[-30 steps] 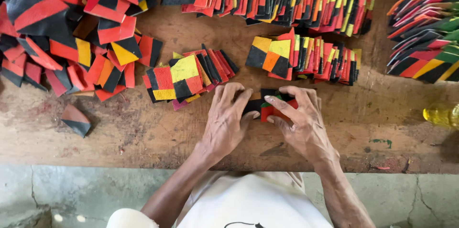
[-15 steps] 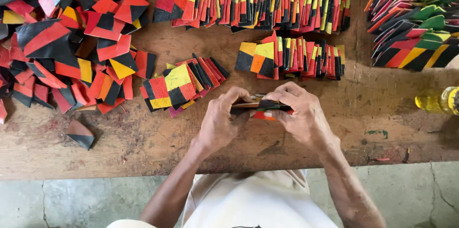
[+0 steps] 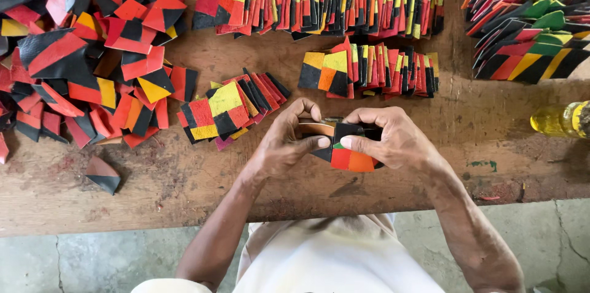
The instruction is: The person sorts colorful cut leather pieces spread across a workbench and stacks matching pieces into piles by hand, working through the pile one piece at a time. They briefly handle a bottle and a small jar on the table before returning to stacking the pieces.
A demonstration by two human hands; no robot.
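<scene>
A worn wooden workbench (image 3: 184, 188) filled most of the frame, its near edge running above a grey concrete floor (image 3: 74, 262) along the bottom. At centre we noted both hands raised just over the bench: the left hand (image 3: 284, 145) and the right hand (image 3: 393, 139) were both closed on a small stack of patchwork pieces (image 3: 347, 155), black, red and orange, with a sliver of green at its lower left. The left thumb pressed on the stack's near face and met the right thumb there, while the other fingers curled over the top edge. Just left of centre lay a fanned row of squares (image 3: 230, 109) in red, yellow and black, near the left hand but apart from it. Above the hands sat a shorter row of upright squares (image 3: 369, 72), and across the top centre a longer row (image 3: 319, 7) of the same colours. A loose heap of red and black pieces (image 3: 80, 66) covered the upper left, with one stray piece (image 3: 102, 174) lying alone at lower left. At upper right we saw fanned pieces with green, yellow and red stripes (image 3: 528, 23). A bottle of yellow liquid (image 3: 562, 119) lay at the right edge. The person's pale shirt (image 3: 332, 256) showed at bottom centre.
</scene>
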